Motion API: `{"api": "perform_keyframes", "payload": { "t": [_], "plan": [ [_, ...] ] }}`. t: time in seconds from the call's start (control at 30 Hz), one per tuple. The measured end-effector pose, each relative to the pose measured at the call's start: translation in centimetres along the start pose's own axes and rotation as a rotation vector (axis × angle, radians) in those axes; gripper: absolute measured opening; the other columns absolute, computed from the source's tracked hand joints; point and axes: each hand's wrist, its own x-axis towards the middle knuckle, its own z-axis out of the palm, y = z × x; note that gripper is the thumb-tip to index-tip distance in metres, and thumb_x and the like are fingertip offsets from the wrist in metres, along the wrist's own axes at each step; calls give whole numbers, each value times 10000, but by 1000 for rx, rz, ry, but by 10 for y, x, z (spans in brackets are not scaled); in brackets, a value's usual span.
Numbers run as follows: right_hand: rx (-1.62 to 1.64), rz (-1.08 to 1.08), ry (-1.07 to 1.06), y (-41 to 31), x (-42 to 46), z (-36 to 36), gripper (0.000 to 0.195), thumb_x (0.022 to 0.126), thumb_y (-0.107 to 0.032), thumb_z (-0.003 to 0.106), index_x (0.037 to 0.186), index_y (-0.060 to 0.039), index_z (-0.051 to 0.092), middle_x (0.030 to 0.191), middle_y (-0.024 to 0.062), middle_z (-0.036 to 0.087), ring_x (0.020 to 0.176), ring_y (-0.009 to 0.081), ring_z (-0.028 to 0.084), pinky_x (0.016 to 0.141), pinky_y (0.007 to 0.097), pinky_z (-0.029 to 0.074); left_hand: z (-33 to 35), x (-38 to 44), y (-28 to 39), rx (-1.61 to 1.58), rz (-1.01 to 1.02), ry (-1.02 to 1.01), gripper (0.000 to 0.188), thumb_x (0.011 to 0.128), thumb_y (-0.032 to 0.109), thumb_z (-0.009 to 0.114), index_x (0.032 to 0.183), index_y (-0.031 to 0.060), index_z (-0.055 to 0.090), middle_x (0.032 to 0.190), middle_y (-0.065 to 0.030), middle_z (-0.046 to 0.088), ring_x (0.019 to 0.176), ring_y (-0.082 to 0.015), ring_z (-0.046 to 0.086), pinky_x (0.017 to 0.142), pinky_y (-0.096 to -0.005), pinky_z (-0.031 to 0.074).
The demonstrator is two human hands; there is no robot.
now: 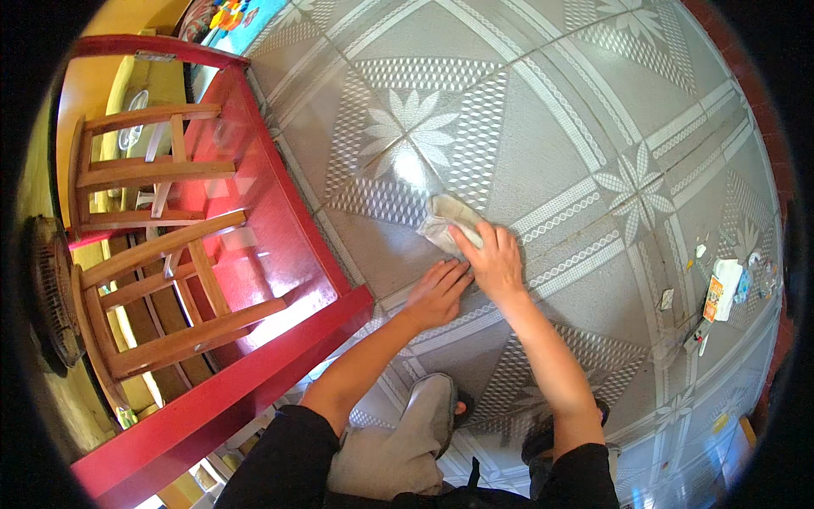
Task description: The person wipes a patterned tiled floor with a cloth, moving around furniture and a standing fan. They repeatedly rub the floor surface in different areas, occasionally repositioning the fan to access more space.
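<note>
A damp-looking beige cloth, folded and bunched, lies on the patterned grey tile floor in front of me. My right hand presses down on its near right side, thumb and fingers over the fabric. Just below the cloth, my left hand rests palm down on the tiles, fingers stretched forward. Its fingertips come close to the cloth and to my right hand; whether they touch it I cannot tell. Nothing shows in the left hand.
Glossy red-painted furniture stands close on the left, with wooden chair-like frames against it. Scraps of paper and wrappers are scattered on the right, near a dark red floor border. Colourful toys lie at the top left.
</note>
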Motion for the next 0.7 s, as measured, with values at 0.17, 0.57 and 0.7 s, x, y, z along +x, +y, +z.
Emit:
{"api": "perform_keyframes", "payload": {
  "t": [0.17, 0.57, 0.7],
  "plan": [
    [-221, 167, 141, 58, 7, -20, 587, 742, -30, 524, 1265, -297, 493, 1063, 103, 470, 816, 275, 472, 677, 388, 425, 9, -6, -1, 80, -64, -68, 504, 713, 79, 535, 1216, 70, 505, 1317, -140, 420, 1227, -316, 382, 1028, -477, 297],
    [-730, 1049, 467, 222, -247, -205, 622, 749, 46, 490, 1312, -215, 453, 976, 192, 466, 921, 351, 477, 833, 432, 387, 7, -3, 3, 130, 49, 37, 518, 725, 93, 521, 1239, 48, 479, 1331, -132, 412, 1230, -325, 365, 1034, -477, 282],
    [-691, 969, 723, 200, -242, -212, 601, 776, 37, 461, 1317, -224, 449, 1028, 174, 436, 966, 329, 453, 861, 412, 376, 5, -2, 2, 142, 59, 43, 529, 720, 86, 518, 1244, 38, 467, 1335, -143, 400, 1230, -334, 359, 1034, -482, 275]
  ]
}}
